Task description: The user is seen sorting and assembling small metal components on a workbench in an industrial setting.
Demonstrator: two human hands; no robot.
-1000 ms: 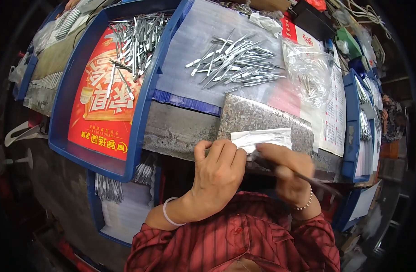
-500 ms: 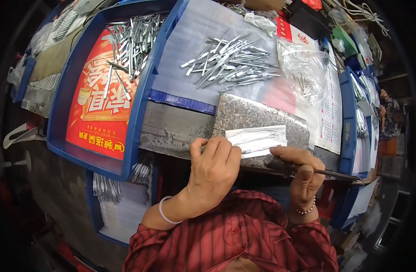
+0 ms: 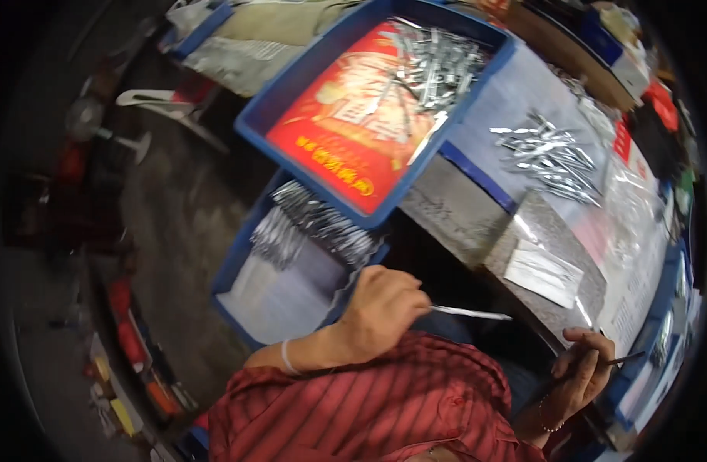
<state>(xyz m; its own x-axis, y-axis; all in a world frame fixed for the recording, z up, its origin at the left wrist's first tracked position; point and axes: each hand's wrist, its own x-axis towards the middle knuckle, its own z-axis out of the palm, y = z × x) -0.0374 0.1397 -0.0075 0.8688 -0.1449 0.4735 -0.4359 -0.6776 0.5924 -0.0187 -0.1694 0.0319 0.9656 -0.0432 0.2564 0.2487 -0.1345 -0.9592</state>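
My left hand is closed, pinching one slim silver metal piece whose length points right, above my lap and just right of the lower blue tray. Rows of similar pieces lie in that tray's far part. At the bench edge, my right hand is curled round a dark tool with a thin rod; its other end is hidden by the hand. Beyond it a stone block bears a white, creased pad. A loose heap of silver pieces rests farther back on the bench.
A larger blue tray with a red printed sheet and a pile of silver pieces overhangs the lower tray. Clear plastic bags lie at the right of the bench. A white-and-red object stands at the left.
My view has swung left. My left hand has left the white pad and moved towards the lower tray with a silver piece. My right hand has drawn back from the pad, still holding the tool.
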